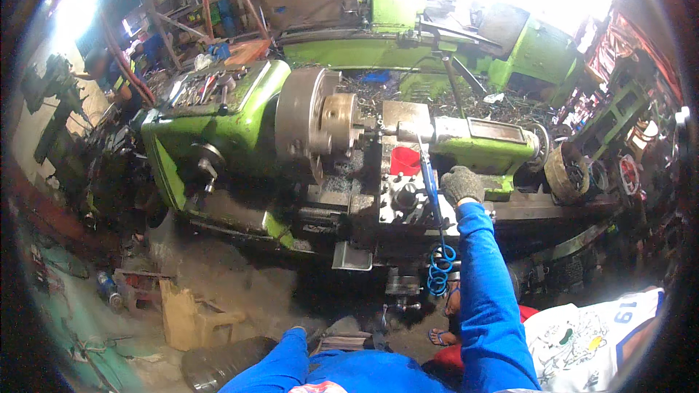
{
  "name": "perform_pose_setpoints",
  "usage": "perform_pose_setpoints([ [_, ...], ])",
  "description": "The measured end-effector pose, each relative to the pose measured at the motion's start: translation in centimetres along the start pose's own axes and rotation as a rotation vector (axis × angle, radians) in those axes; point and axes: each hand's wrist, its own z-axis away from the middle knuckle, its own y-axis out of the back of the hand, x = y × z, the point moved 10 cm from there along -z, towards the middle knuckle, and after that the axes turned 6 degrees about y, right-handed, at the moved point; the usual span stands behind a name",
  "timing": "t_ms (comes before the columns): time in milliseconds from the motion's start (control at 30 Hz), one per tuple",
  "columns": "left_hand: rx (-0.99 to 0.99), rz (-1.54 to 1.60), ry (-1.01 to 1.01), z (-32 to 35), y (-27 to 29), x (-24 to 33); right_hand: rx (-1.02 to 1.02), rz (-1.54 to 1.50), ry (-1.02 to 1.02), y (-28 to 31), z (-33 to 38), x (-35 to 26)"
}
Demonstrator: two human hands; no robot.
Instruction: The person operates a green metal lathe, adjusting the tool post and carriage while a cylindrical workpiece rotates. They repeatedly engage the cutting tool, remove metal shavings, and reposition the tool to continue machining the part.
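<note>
At the far left we see a dim wall and a dirt floor strewn with scraps, among them a torn cardboard piece (191,316) lying below the machine. Next comes the green lathe (218,127), its headstock top serving as a tray for loose tools (204,87). To the right of that sits the big grey chuck (309,127), with a brass-coloured workpiece (341,122) held in its face and pointing toward the tailstock (484,138). Our left arm comes in low at the bottom edge, sleeved in blue; the left hand (297,332) is mostly hidden near the floor scraps, so we cannot tell how open it is or whether it holds anything. Moving on, the carriage (404,196) stands in front of the workpiece, with a red cup (405,161) resting on it. A blue air hose (431,189) runs down across the carriage and ends in coils (440,269) hanging below the bed (its upper end reaches up near the workpiece). Our right hand (463,185), in a grey knit glove, rests just beside the hose on the carriage's right side, fingers curled downward; whether it actually grips anything we cannot tell. Farther right a handwheel (565,172) sits at the lathe's end, and a second green lathe (466,36) stands behind, with metal swarf (502,109) heaped between the two.
</note>
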Motion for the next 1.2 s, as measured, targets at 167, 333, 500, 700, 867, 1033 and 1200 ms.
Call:
perform_pose_setpoints([
  [167, 0.000, -0.032, -0.072, -6.4, 2.1, 2.2, -0.010, -0.053, 0.034, -1.6, -1.4, 1.4],
  [333, -0.094, -0.065, -0.115, -3.7, 6.1, 9.2, 0.041, -0.068, 0.087, -0.3, -0.6, -1.0],
  [500, -0.110, -0.198, -0.241, -11.9, 2.0, 8.1, 0.147, -0.120, 0.045, -0.7, -0.6, 1.2],
  [700, -0.275, -0.197, -0.182, -12.3, 2.6, 7.9, 0.160, -0.129, 0.051, -0.2, -0.4, 0.1],
  [867, -0.313, -0.294, -0.221, -12.9, 3.6, 7.1, 0.173, -0.143, -0.001, -0.1, -0.4, 0.3],
  [1033, -0.273, -0.199, -0.165, -13.5, 5.4, 5.5, 0.178, -0.166, -0.003, 0.1, -0.1, 0.7],
  [1200, -0.154, -0.023, -0.058, -7.0, 11.7, 6.7, 0.226, -0.116, 0.045, -0.8, -0.7, 1.2],
])
